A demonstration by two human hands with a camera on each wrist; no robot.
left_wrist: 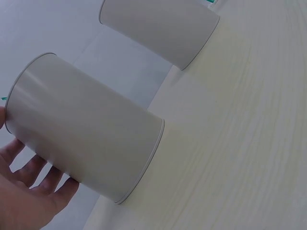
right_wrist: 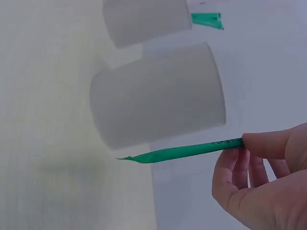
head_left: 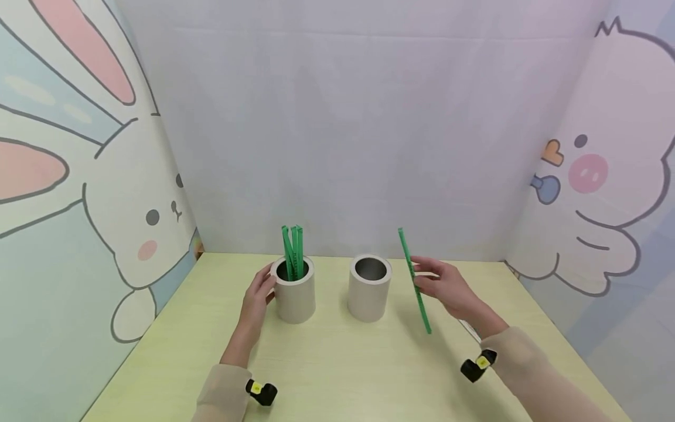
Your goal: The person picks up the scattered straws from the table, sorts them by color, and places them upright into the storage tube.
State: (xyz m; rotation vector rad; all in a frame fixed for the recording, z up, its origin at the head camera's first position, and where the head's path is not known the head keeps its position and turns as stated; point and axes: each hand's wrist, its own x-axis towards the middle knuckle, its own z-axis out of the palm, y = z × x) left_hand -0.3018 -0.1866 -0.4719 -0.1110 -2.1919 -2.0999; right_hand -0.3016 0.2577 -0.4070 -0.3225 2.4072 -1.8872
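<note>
My left hand holds the side of a pale grey cylindrical cup, its fingers at the wall near the rim. In that cup stand several green wrapped straws, leaning a little, their upper ends above the rim. In the left wrist view, the fingertips meet the cup wall. My right hand pinches another green wrapped straw between thumb and fingers. That straw is raised and slants, its lower end towards me. Dark print shows on it in the right wrist view. Beside it stands a second cup with a dark inside.
Both cups stand upright on a pale yellow table, a gap between them. A plain light curtain closes off the back. Side panels carry a cartoon rabbit and a cartoon bird. A thin pale object lies partly behind my right wrist.
</note>
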